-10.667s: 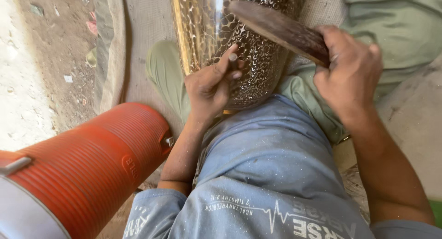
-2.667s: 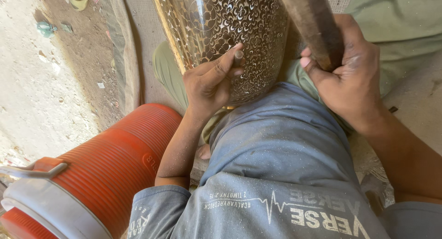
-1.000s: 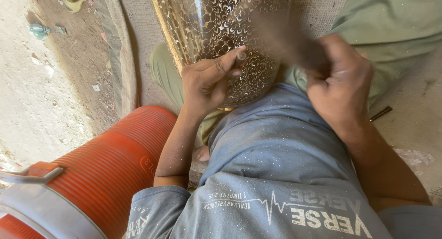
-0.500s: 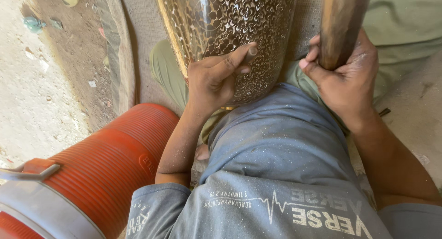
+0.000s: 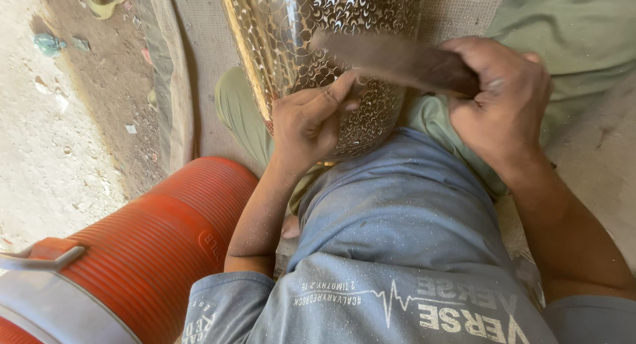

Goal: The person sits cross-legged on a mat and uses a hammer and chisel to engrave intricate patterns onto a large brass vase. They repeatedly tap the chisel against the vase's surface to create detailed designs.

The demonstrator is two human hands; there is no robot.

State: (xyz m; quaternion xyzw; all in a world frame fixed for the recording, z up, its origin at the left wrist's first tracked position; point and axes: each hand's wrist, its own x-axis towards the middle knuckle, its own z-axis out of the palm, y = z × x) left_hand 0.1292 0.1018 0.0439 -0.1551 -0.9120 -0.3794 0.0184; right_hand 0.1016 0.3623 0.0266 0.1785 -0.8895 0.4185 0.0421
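Note:
A tall shiny metal vessel (image 5: 298, 39) covered with a fine engraved scale pattern stands between my legs. My left hand (image 5: 311, 118) rests against its lower wall, fingers pinched on a small tool whose tip touches the metal; the tool itself is mostly hidden. My right hand (image 5: 503, 99) is shut on a dark wooden mallet (image 5: 397, 56), which lies nearly level and blurred, its end over my left fingers.
A ribbed orange water cooler (image 5: 152, 244) with a grey lid and handle lies at my left knee. Woven matting (image 5: 192, 65) covers the ground under the vessel; bare dusty ground with scraps lies to the left. Green cloth (image 5: 576, 32) lies at the upper right.
The mallet has swung down from upright in my right hand to nearly level over my left fingers. My left hand stays on the vessel.

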